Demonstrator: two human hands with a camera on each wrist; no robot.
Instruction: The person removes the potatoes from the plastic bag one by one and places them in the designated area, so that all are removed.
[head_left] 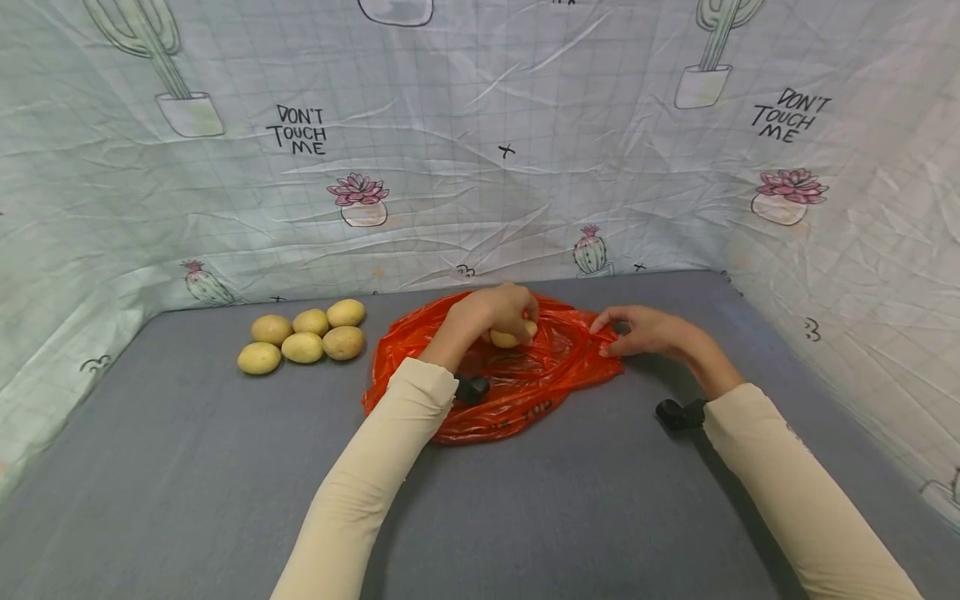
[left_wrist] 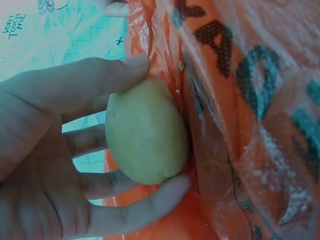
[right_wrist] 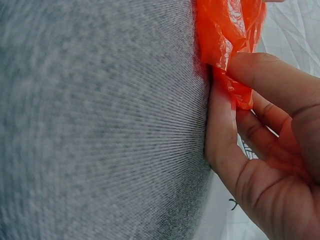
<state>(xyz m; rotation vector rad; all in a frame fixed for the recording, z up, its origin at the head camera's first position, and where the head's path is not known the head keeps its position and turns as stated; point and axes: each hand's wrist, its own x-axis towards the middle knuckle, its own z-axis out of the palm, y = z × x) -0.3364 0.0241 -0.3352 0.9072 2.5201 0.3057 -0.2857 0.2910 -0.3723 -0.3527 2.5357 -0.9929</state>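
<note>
A crumpled red plastic bag (head_left: 487,425) with dark printed letters lies on the grey table. Over its opening, my left hand (head_left: 491,312) grips a yellow potato (left_wrist: 147,132) between thumb and fingers. In the left wrist view the potato is right against the orange-red film of the bag. My right hand (head_left: 648,332) pinches the bag's right edge between thumb and fingers, low by the table surface. The right wrist view shows the pinched plastic (right_wrist: 240,85) bunched at the fingertips.
Several potatoes (head_left: 302,347) lie grouped in two rows on the table (head_left: 187,467), left of the bag. A white cloth (head_left: 465,150) printed with cacti and lettering hangs behind the table and along its sides.
</note>
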